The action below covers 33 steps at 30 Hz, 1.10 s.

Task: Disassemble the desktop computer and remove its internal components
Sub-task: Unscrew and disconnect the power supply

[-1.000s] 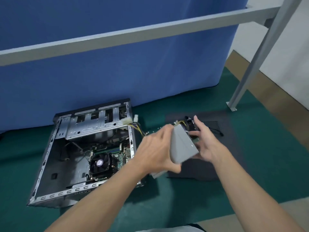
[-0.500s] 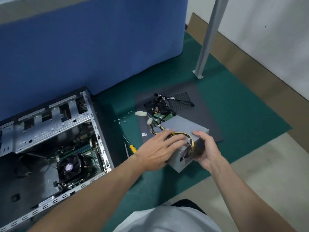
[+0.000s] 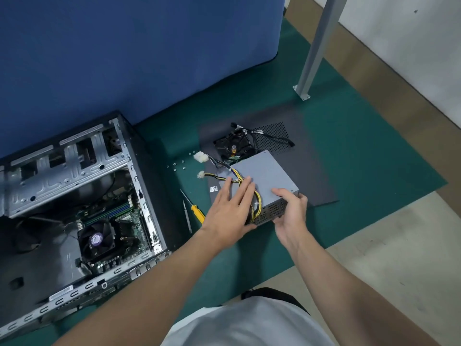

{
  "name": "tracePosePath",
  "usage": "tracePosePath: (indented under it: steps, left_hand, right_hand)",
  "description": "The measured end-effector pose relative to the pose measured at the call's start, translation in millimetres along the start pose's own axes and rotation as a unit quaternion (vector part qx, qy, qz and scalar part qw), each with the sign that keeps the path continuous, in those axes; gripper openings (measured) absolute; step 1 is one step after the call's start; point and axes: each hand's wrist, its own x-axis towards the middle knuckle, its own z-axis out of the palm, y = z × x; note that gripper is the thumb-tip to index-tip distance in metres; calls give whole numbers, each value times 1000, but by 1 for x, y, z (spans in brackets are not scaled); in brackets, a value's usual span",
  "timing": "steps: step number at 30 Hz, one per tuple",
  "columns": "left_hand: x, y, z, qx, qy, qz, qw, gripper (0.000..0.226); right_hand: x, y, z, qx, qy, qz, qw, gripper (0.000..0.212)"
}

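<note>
Component: grey sheet-metal power supply box [image 3: 272, 176], out of the chassis and lying on the dark grey perforated side panel [image 3: 316, 171]. Its near vented end reached past the panel's edge toward the green floor mat [image 3: 361, 151]. Whether its full weight was down could not be told.
Right hand [image 3: 289, 211]: grasping the box at its near right corner, fingers curled over the top edge and the palm under the vented end.
Left hand [image 3: 232, 206]: released and flat, straight fingers laid on the yellow-and-black cable bundle [image 3: 257, 203] where it crossed the box's left side.
Axis: the box's long side ran away from the person, its far end leaning a little left toward the black square fan [image 3: 233, 146].
Cables: they left the near end, looped over the top and trailed far-left to two white plastic connectors [image 3: 200, 157] on the panel's edge.
Bearing: the box sat directly ahead of both hands, right of the open silver-framed computer case [image 3: 74, 191].
Nearer hand: the left lay closer to the case. The black heatsink fan [image 3: 96, 239] and the motherboard inside were well apart from it, down and to its left.
Tools: a yellow-handled screwdriver [image 3: 197, 213] lay on the mat between case and panel, just left of the left wrist.
Judgement: the box looked nearly parked. The next component probably called for the left hand to swing back toward the case.
</note>
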Motion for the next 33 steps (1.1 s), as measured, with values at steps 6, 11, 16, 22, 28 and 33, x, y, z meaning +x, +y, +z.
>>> tracePosePath:
  steps: [6,11,16,22,28,33]
  left_hand:
    - [12,-13,-2,9,-2,-13,1000,93]
    - [23,-26,-2,7,-15,-21,1000,95]
    - [30,-31,3,10,-18,-24,999,102]
    - [34,-38,13,36,-21,-20,999,105]
    - [33,-46,14,41,-21,-12,999,105]
    - [27,-49,6,5,-26,5,1000,103]
  right_hand:
    - [14,1,19,26,-4,28,999,59]
    - [27,9,33,-80,26,26,996,56]
    - [34,15,39,-224,99,-47,968,56]
    - [44,17,36,-365,150,-115,912,51]
    - [45,20,31,-384,87,-119,912,51]
    - [38,13,39,-511,151,-261,805,52]
